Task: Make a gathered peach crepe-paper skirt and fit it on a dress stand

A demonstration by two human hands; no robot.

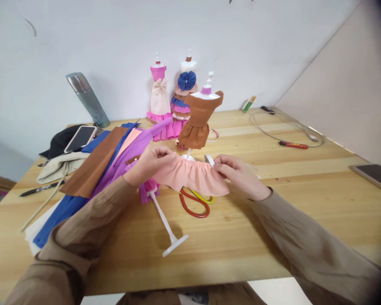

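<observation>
Currently: pink ruffled strip (198, 176), above counter (228, 250), inward of front edge; left grip (150, 164) pinching one end, right grip (241, 174) seemingly the other; space gathers evenly, tension light.

Held spread between left hand (152, 161) and right hand (238, 173): pink ruffle (193, 176), above scissors (195, 216) on table (228, 241). Lying nearer: purple-clad mannequin (159, 212). Standing behind: brown-clad mannequin (199, 112), with cream-clad mannequin (160, 97) and tiered mannequin (186, 80) by wall (117, 46). At left: coloured sheets (97, 159), bottle (90, 101). At right: phone (377, 176).
</observation>
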